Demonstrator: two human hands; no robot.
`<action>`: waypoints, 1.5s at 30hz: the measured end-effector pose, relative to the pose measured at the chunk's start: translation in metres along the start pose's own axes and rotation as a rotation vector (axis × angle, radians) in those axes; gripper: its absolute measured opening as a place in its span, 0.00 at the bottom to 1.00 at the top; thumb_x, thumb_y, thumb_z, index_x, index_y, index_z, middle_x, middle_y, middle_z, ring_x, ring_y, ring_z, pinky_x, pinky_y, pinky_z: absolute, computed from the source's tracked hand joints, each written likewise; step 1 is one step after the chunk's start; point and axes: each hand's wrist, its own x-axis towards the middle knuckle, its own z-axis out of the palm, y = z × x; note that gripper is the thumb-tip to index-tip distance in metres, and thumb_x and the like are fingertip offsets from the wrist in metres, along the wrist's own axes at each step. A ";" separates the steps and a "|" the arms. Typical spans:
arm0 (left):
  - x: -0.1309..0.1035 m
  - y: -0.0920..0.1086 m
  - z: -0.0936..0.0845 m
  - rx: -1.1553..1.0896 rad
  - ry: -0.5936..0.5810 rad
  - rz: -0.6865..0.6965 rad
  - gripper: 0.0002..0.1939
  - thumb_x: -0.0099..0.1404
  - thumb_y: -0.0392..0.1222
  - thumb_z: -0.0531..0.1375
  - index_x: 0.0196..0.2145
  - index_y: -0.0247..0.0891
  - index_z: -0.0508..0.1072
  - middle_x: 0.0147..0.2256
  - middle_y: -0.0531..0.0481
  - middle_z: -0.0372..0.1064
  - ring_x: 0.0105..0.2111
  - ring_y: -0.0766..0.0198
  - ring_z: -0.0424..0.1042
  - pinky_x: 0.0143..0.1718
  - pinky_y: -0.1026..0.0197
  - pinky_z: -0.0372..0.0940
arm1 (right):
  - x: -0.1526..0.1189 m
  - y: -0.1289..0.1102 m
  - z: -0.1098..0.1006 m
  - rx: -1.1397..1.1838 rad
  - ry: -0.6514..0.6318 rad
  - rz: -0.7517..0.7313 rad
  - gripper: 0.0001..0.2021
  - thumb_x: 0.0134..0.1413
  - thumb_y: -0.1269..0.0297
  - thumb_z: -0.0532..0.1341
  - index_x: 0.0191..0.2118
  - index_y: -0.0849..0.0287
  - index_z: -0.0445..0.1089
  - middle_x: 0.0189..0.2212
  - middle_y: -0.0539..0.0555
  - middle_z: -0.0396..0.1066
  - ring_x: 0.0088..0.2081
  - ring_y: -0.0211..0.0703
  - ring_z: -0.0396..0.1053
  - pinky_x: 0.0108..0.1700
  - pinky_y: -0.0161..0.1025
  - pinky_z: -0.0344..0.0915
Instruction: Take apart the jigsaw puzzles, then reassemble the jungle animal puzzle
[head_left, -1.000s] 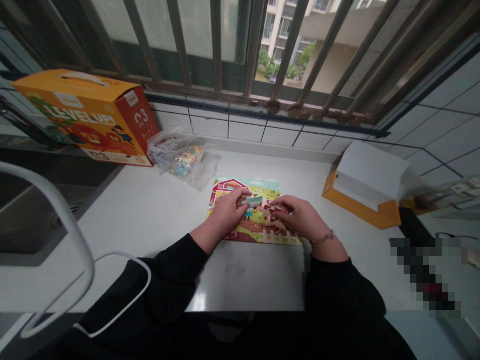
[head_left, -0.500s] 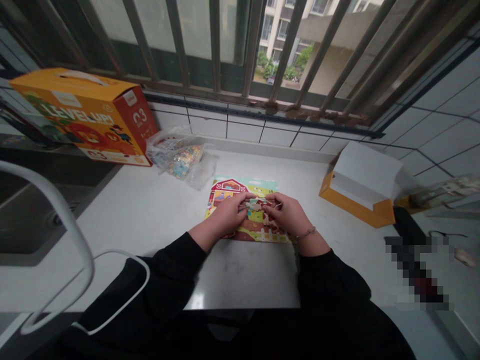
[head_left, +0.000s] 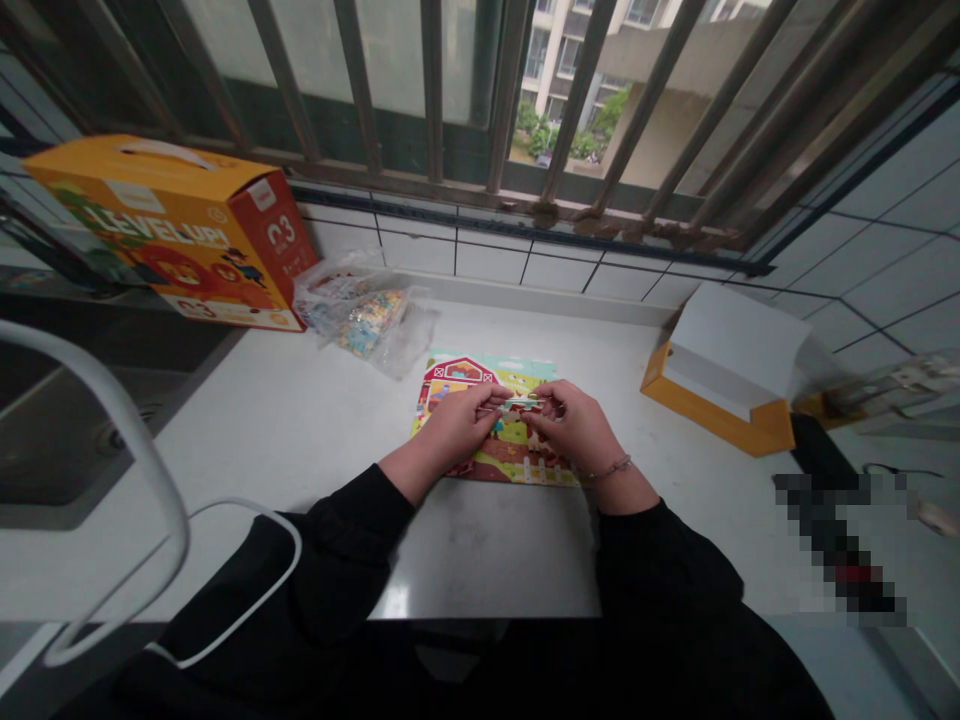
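Farm-scene puzzle (head_left: 514, 433) lies flat on a glossy white table (head_left: 300, 420), between a person's two hands, with open surface running from its near side to the table's front edge. More room stretches left toward the dark sink (head_left: 60, 450) and right toward an open orange-and-white box (head_left: 712, 412); at the back, a strip separates it from the tiled wall (head_left: 487, 255). Above, a barred window (head_left: 431, 90) looks out on a building and greenery. A large orange carton (head_left: 172, 240) marked "LEVEL UP!" stands at back left; beside it, clear plastic bags (head_left: 367, 318) of colourful pieces slump near the puzzle's far left corner. A white bent tube (head_left: 154, 465) loops across the left foreground.

The puzzle's long axis runs left to right, the red barn's roof pointing toward the window and the white fence lying along the near edge at right. Black-sleeved forearms reach in over it. Left hand (head_left: 461, 425) and right hand (head_left: 574, 425) face each other, each grip closed, fingers and thumb pinching opposite ends of a small puzzle piece (head_left: 521, 404) just above the picture; whether it is one piece or several, I cannot tell.
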 end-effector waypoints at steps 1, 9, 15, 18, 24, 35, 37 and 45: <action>0.000 0.002 -0.001 0.007 -0.001 0.002 0.16 0.70 0.32 0.63 0.54 0.41 0.79 0.48 0.48 0.84 0.46 0.58 0.84 0.53 0.55 0.76 | 0.000 -0.001 0.000 -0.011 0.004 -0.009 0.14 0.53 0.63 0.76 0.44 0.57 0.78 0.37 0.54 0.78 0.34 0.45 0.73 0.39 0.41 0.70; 0.000 -0.001 -0.001 0.117 0.031 -0.004 0.11 0.69 0.35 0.67 0.48 0.43 0.82 0.43 0.51 0.84 0.43 0.56 0.82 0.51 0.55 0.73 | 0.000 -0.003 0.001 0.012 -0.073 -0.041 0.11 0.55 0.62 0.76 0.43 0.56 0.79 0.36 0.52 0.78 0.35 0.44 0.73 0.39 0.39 0.68; 0.001 -0.008 -0.001 0.149 0.068 -0.032 0.13 0.70 0.34 0.66 0.50 0.43 0.81 0.44 0.50 0.84 0.41 0.57 0.81 0.48 0.55 0.72 | -0.006 -0.001 -0.009 0.194 -0.197 0.124 0.12 0.69 0.56 0.64 0.50 0.54 0.80 0.32 0.51 0.81 0.29 0.43 0.77 0.35 0.39 0.70; 0.001 -0.008 -0.002 0.168 0.063 -0.012 0.13 0.71 0.34 0.65 0.51 0.43 0.81 0.44 0.49 0.83 0.42 0.56 0.81 0.49 0.54 0.72 | -0.006 -0.003 -0.014 0.176 -0.130 0.123 0.11 0.68 0.56 0.63 0.48 0.54 0.80 0.38 0.54 0.84 0.34 0.45 0.81 0.39 0.41 0.73; -0.001 -0.007 -0.004 0.162 0.063 0.004 0.13 0.72 0.34 0.64 0.51 0.43 0.80 0.44 0.49 0.83 0.42 0.56 0.81 0.47 0.55 0.72 | -0.004 -0.002 -0.016 0.098 0.034 0.073 0.11 0.68 0.57 0.62 0.47 0.55 0.80 0.40 0.56 0.83 0.39 0.48 0.79 0.48 0.47 0.75; 0.000 -0.001 -0.003 0.131 0.031 0.072 0.13 0.71 0.33 0.61 0.50 0.42 0.81 0.46 0.48 0.83 0.44 0.57 0.80 0.52 0.53 0.72 | -0.003 -0.014 -0.005 0.140 0.010 -0.035 0.13 0.69 0.57 0.65 0.54 0.54 0.78 0.48 0.58 0.84 0.47 0.49 0.82 0.51 0.47 0.77; 0.000 -0.002 -0.002 0.140 0.033 0.068 0.13 0.71 0.33 0.62 0.51 0.42 0.80 0.46 0.48 0.83 0.43 0.57 0.80 0.51 0.53 0.72 | -0.004 -0.016 -0.005 0.179 -0.002 0.008 0.13 0.69 0.57 0.65 0.53 0.54 0.78 0.45 0.57 0.85 0.45 0.48 0.83 0.49 0.45 0.78; -0.001 -0.002 -0.002 0.188 0.017 0.022 0.15 0.70 0.34 0.63 0.53 0.44 0.80 0.43 0.49 0.83 0.42 0.56 0.81 0.49 0.53 0.73 | -0.005 -0.004 -0.016 -0.002 -0.058 -0.009 0.14 0.67 0.57 0.66 0.52 0.56 0.80 0.47 0.59 0.83 0.42 0.49 0.80 0.48 0.48 0.76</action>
